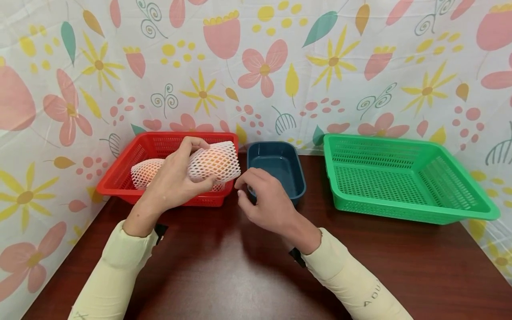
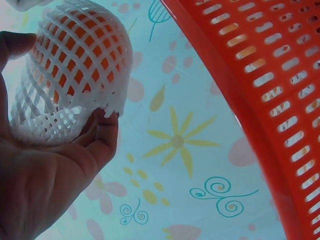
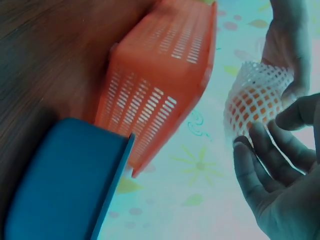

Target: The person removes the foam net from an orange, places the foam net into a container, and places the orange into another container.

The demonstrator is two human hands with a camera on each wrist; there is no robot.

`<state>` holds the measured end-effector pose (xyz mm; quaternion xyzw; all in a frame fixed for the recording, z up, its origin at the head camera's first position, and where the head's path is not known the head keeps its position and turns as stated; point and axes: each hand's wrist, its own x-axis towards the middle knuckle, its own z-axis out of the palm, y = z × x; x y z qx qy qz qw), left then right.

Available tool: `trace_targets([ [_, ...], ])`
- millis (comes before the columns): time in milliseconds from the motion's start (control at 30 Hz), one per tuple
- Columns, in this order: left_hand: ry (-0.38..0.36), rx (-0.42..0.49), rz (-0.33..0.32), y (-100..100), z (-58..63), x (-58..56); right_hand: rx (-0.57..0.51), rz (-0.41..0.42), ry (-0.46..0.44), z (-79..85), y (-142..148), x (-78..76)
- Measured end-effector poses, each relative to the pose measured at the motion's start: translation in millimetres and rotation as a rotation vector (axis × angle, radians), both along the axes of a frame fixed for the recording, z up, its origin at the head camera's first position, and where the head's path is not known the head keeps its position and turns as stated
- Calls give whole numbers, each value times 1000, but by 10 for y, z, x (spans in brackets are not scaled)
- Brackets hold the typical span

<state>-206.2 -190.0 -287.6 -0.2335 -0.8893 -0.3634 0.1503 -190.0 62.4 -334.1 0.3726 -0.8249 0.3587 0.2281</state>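
Note:
My left hand (image 1: 174, 178) grips an orange fruit in a white foam net sleeve (image 1: 214, 162), raised over the right part of the red basket (image 1: 160, 199). In the left wrist view, thumb and fingers curl round the net (image 2: 75, 55), and orange skin shows through its mesh. My right hand (image 1: 266, 200) hovers just right of the fruit, over the near end of the blue tub (image 1: 296, 182). Its fingers (image 3: 265, 165) are loosely bent and hold nothing; they overlap the net's end in the right wrist view. Another netted orange fruit (image 1: 146, 172) lies in the red basket, partly behind my left hand.
A green perforated basket (image 1: 400, 211) stands on the right of the dark wooden table (image 1: 224, 266). The blue tub sits between the two baskets. A flower-printed cloth (image 1: 264, 111) hangs close behind all three containers and along the left side.

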Motion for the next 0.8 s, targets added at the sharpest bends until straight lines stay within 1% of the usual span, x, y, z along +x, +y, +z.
trace_targets([
  [133,-7,25,-45,4,8,15,-89,14,25,42,78,3],
  [233,-17,41,-78,12,19,33,-132,20,42,89,145,2],
  [400,-27,70,-130,33,43,88,-176,23,68,170,251,-6],
  [600,-36,123,-235,85,84,169,-224,87,81,243,342,34],
  [800,-60,157,-319,133,103,235,-234,106,73,272,428,103],
])
